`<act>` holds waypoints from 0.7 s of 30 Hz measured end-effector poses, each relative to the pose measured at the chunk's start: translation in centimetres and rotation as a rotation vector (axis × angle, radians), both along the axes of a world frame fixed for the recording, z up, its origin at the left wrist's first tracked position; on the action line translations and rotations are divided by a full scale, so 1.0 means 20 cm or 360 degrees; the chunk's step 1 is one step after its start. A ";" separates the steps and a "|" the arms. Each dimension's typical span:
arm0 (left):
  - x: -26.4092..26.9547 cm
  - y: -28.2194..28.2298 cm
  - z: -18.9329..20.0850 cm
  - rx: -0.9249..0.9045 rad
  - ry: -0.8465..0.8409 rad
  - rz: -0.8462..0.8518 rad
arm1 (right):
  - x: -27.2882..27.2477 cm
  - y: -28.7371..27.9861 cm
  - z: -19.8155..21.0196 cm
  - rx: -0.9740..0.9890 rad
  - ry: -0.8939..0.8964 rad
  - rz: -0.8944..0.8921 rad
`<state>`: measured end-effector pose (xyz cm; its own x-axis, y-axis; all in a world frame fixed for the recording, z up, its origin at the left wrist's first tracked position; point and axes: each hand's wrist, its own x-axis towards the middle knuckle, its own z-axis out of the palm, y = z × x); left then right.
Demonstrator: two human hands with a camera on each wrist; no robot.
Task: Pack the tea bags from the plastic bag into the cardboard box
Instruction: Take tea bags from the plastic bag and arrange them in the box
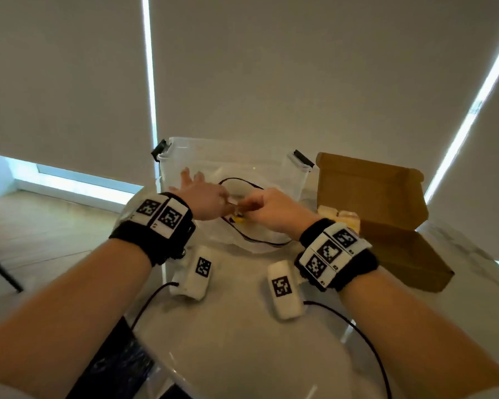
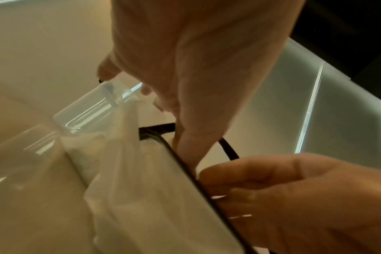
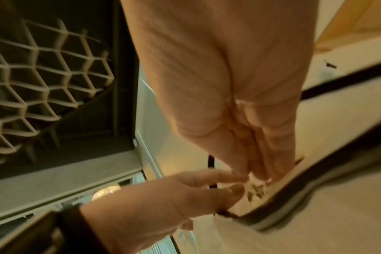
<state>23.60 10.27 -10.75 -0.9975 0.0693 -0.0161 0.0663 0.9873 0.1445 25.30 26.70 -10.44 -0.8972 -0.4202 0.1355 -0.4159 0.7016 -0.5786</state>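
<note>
Over the plastic bag (image 1: 251, 237), both hands meet — right hand (image 1: 274, 210) fingers (image 3: 270, 163) pinching.

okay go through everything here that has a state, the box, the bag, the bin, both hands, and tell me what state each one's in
cardboard box: open, lid up, pale tea bags inside.
plastic bag: lying at the bin, mouth held by both hands.
clear bin: lidless, latches up.
left hand: pinching the bag's black rim.
right hand: pinching the same rim.

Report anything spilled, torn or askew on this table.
Nothing stands out. The plastic bag lies by the clear tub; both hands pinch something small over it. The cardboard box sits open, with packets inside. No spill or tear shows.
</note>
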 end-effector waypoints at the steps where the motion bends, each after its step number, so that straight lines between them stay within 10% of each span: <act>1: -0.03 -0.01 -0.01 -0.0017 -0.0042 -0.0024 | -0.04 -0.04 -0.01 0.0156 0.0007 -0.0001; 10: -0.09 -0.04 -0.06 0.0181 -0.0097 -0.0073 | -0.22 -0.19 -0.02 0.0581 -0.0083 0.0008; 21: -0.07 -0.06 -0.08 0.0306 -0.0040 -0.0067 | -0.16 -0.20 0.05 0.0405 0.0238 -0.0203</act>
<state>22.16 9.05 -12.25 -0.9931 0.1149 -0.0231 0.1008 0.9378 0.3322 22.19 22.78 -9.36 -0.9228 -0.3432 0.1749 -0.3828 0.8679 -0.3167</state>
